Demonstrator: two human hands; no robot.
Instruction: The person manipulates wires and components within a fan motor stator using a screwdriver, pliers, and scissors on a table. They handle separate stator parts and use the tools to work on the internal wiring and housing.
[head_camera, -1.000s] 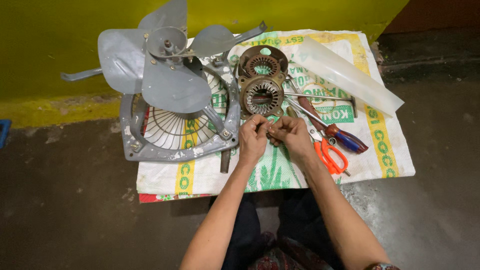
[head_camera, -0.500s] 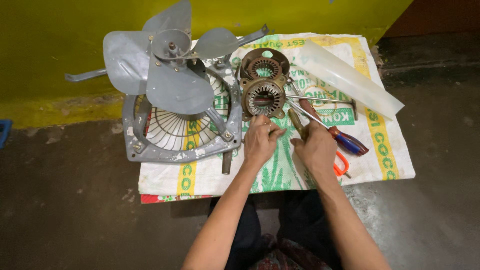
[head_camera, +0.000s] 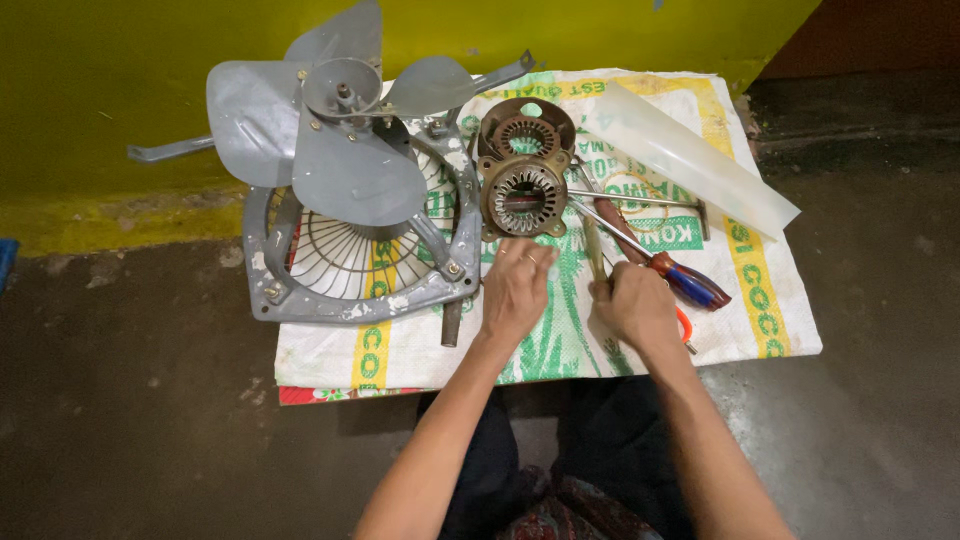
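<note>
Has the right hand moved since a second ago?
Yes. The right hand has parted from the left hand, shifting right toward the red-and-blue-handled screwdriver.

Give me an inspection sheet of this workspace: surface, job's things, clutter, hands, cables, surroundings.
Surface: woven sack spread on a dark concrete floor.
Job's things: rusty stator with a second ring part behind it; thin rod in the right hand.
Clutter: grey fan frame with blades, screwdriver, clear plastic sheet, orange-handled tool mostly hidden.
Hands: left hand flat on the sack just below the stator; right hand closed on the rod.
Cables: nothing seen.
Surroundings: yellow wall behind; the person's legs below.
</note>
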